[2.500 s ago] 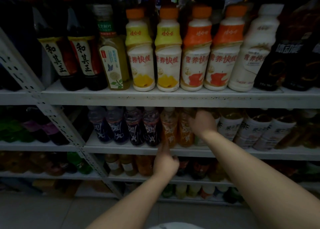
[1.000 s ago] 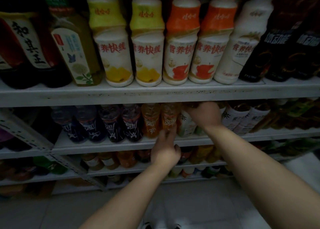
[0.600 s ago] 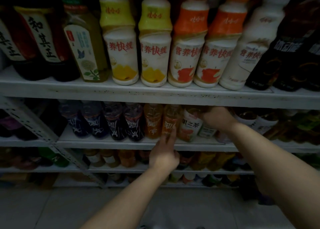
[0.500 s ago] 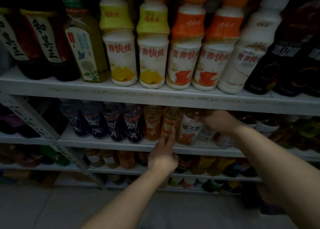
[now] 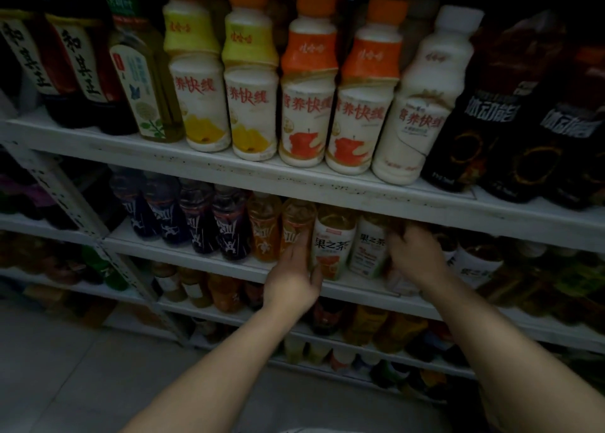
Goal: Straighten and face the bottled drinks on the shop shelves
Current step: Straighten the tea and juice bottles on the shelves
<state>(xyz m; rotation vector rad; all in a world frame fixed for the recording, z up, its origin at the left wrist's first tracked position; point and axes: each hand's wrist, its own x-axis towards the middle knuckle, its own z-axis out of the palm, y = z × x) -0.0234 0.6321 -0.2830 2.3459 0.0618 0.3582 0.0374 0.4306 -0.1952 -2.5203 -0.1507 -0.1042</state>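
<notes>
Orange bottle: touched by left hand, fingers extended, not gripped.
Tea bottle: label faced forward.
Right hand: blurred; grip cannot be told.

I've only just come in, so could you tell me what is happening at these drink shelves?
A person is tidying bottles on the second shelf down. The left hand rests its fingers against an orange drink bottle beside a white-labelled tea bottle whose label faces front. The right hand, blurred, is at the next tea bottles to the right; its grip cannot be made out. The milk drinks on the shelf above stand upright, labels forward.
</notes>
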